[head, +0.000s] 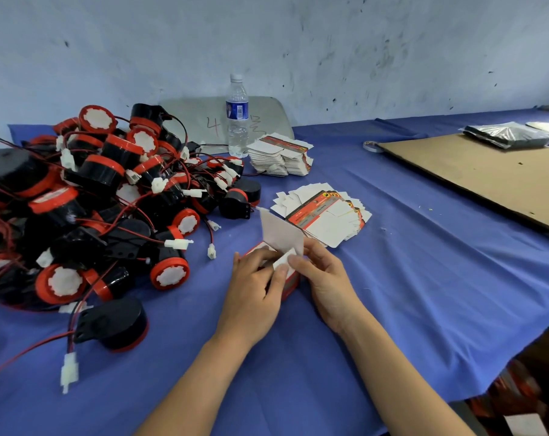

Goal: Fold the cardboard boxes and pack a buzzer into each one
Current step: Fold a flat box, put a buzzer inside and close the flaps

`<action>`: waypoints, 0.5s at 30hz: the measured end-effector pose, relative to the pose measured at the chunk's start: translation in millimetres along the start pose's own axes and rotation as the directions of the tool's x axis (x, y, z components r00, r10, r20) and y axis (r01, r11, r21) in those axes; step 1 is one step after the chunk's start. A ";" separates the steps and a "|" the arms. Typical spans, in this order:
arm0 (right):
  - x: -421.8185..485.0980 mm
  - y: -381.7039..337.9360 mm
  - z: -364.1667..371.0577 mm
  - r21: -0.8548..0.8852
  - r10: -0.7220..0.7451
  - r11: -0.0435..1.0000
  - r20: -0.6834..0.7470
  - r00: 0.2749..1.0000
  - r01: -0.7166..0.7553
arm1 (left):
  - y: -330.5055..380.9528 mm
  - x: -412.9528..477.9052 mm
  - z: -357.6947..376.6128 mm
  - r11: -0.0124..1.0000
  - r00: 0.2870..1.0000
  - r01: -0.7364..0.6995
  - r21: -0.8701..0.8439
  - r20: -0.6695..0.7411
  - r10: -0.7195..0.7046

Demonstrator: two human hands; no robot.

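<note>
A small red and white cardboard box (290, 283) stands on the blue cloth at the centre, its white lid flap (281, 236) sticking up. My left hand (255, 286) grips its left side, fingers curled over the top edge. My right hand (325, 276) holds the right side and pinches a small white flap. A large heap of black and red buzzers (103, 196) with red and black wires lies to the left. One buzzer (115, 324) lies apart near the front left. Flat unfolded boxes lie in a fanned pile (326, 212) behind my hands and in a stack (281, 158) further back.
A water bottle (238, 116) stands at the back by a grey panel (266, 118). A brown cardboard sheet (474, 176) lies at the right with a plastic bag (506, 135) on it. The table edge (493, 369) drops off at the lower right.
</note>
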State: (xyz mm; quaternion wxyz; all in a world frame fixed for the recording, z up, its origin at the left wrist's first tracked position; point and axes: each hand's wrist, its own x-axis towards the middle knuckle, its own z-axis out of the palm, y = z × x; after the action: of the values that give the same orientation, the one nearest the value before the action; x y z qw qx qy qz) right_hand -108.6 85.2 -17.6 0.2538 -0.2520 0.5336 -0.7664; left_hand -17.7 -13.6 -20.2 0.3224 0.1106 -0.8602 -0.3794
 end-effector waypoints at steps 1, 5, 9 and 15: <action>0.0 -1.1 0.5 0.015 -0.004 1.000 -0.032 0.999 0.005 | -0.8 -0.1 0.4 1.000 1.000 -0.003 -0.010 0.025 0.004; -1.2 -4.1 3.4 -0.136 -0.074 0.989 -0.144 0.987 0.054 | 2.8 -0.7 2.6 0.992 0.996 0.086 -0.094 0.042 -0.082; -2.9 -4.5 10.6 -0.393 -0.192 0.910 -0.121 0.974 0.131 | 5.9 0.7 2.2 0.994 0.997 0.077 -0.080 0.017 -0.076; -12.3 -6.7 15.7 -0.441 -0.356 0.838 0.003 0.935 0.321 | 2.8 2.3 4.4 0.987 0.995 0.093 -0.131 -0.033 -0.098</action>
State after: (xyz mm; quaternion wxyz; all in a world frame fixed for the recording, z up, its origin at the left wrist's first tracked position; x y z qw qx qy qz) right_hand -90.0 84.5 -7.8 0.0305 -0.3619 0.6477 -0.6698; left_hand -22.1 -10.1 -19.3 0.3271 0.1378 -0.8209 -0.4473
